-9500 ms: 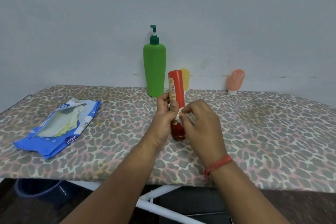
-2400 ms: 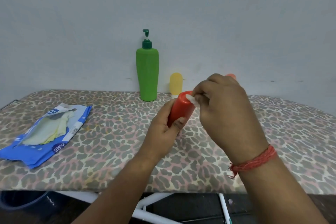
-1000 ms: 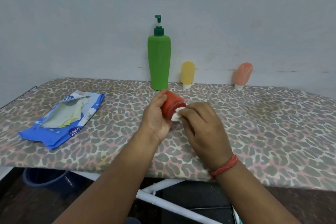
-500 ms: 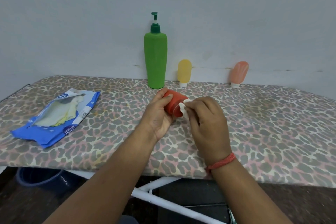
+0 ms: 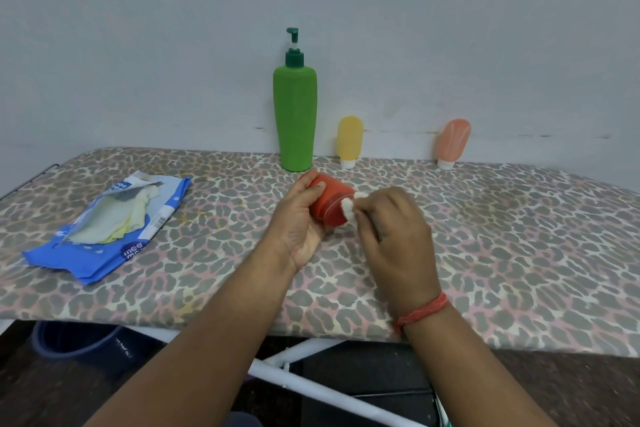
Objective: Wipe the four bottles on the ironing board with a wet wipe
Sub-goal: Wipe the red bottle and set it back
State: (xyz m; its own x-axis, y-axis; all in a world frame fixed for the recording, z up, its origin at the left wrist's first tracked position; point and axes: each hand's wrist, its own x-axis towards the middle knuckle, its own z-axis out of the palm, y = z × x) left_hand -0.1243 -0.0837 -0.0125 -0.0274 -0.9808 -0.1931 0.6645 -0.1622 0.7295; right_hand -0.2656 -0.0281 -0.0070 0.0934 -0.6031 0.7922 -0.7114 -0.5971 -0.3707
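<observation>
- Fingers of my left hand (image 5: pixel 302 218) grip the red bottle (image 5: pixel 329 205).
- My right hand (image 5: pixel 393 236) pinches a wet wipe (image 5: pixel 348 207) against its cap end.
- Leopard-print ironing board (image 5: pixel 502 236) lies beneath both; grey wall (image 5: pixel 173 45) beyond.

A plain pale grey-blue wall (image 5: pixel 173 45) is filling the upper half of the view, with a faint line of dark scuffs running along it just above the board's far edge. The leopard-print ironing board (image 5: pixel 519 253) is stretching across the view, its white metal legs (image 5: pixel 311 381) showing below the near edge. A dark blue bucket (image 5: pixel 72 340) is sitting on the dark floor (image 5: pixel 571 388) under the near left corner.
</observation>
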